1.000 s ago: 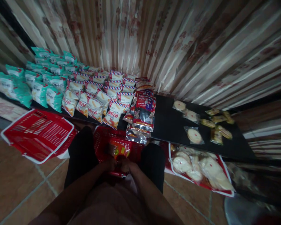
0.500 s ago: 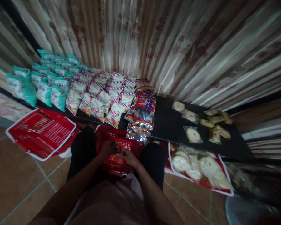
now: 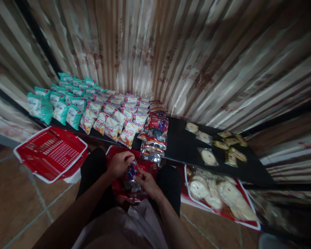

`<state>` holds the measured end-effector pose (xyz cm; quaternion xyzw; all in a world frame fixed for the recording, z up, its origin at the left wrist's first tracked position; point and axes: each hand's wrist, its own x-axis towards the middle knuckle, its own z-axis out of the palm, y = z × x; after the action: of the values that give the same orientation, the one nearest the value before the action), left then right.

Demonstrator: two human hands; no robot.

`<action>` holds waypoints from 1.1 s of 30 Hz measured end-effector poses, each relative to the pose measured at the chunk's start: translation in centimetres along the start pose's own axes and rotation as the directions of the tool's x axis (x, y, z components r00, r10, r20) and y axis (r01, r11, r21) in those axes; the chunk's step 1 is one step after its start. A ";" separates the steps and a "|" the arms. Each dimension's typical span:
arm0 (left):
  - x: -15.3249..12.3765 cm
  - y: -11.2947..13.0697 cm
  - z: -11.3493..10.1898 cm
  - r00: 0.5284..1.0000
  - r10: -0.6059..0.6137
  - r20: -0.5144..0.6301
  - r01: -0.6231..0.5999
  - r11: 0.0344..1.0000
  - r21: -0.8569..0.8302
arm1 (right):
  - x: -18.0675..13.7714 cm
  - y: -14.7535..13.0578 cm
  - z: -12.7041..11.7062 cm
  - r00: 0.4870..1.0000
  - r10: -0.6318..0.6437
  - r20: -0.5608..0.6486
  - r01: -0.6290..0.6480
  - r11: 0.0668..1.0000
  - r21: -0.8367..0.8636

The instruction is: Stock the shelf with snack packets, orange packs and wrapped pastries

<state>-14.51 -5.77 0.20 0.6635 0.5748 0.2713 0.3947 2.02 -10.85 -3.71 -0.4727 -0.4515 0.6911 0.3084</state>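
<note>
Snack packet (image 3: 132, 172) sits over the red basket (image 3: 152, 167), pinched between bent fingers of both hands: left hand (image 3: 120, 164) at ten o'clock, right hand (image 3: 148, 183) at four. Stacked red-and-silver packets (image 3: 157, 131) lie at one o'clock, white bags (image 3: 112, 127) at eleven.
</note>
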 end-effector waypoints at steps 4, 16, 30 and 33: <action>-0.5 1.6 -0.7 0.991 0.042 -0.129 -0.063 0.984 -0.164 | -1.0 -1.4 0.5 0.997 -0.043 -0.059 0.044 0.999 0.013; -2.9 3.4 -0.4 0.928 -0.205 -0.310 0.013 0.853 -0.523 | -3.9 -7.3 -0.5 0.956 -0.234 -0.175 0.252 0.964 0.084; -3.1 6.9 4.2 0.986 -0.118 0.118 0.165 0.588 -0.792 | -4.0 -8.3 -2.5 0.920 -0.242 -0.309 0.306 0.936 0.176; -2.3 7.3 4.2 0.976 -0.173 0.131 0.210 0.594 -0.777 | -4.0 -8.4 -3.1 0.913 -0.191 -0.359 0.267 0.948 0.174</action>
<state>-7.48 -9.16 4.26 0.3632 0.4571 0.4377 0.6838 6.32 -9.86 5.03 -0.4906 -0.3654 0.6040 0.5108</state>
